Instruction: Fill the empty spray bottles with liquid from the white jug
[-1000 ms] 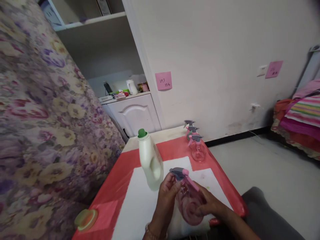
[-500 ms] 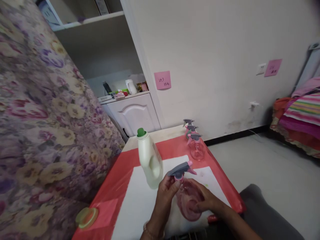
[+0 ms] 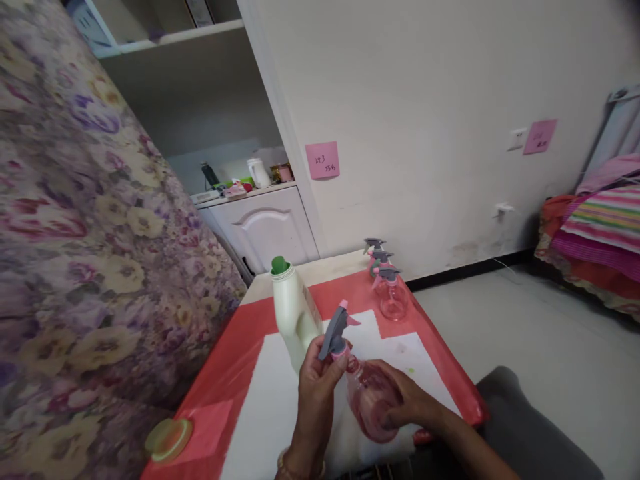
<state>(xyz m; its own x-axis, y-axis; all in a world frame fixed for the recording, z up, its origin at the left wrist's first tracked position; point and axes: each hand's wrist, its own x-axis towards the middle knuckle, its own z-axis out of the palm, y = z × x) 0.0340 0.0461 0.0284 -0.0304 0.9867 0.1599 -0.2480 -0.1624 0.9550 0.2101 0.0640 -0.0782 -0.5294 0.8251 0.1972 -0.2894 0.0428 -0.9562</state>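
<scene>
My right hand [image 3: 407,403] wraps the round body of a clear pink spray bottle [image 3: 371,405], held tilted over the white sheet [image 3: 280,407] on the red table [image 3: 235,340]. My left hand [image 3: 316,373] pinches the bottle's grey and pink trigger head [image 3: 334,332] at the neck, and the head stands turned upward. A white jug with a green spout [image 3: 294,313] stands just behind my left hand.
Three more pink spray bottles [image 3: 387,293] stand in a row at the table's far right corner. A round green lid [image 3: 167,440] lies at the near left. A floral cloth [image 3: 75,233] hangs on the left; a white cabinet [image 3: 260,227] stands beyond.
The trigger head has been turned by my left hand from pointing right to pointing up and left. The bottle has tilted and shifted slightly left in my right hand.
</scene>
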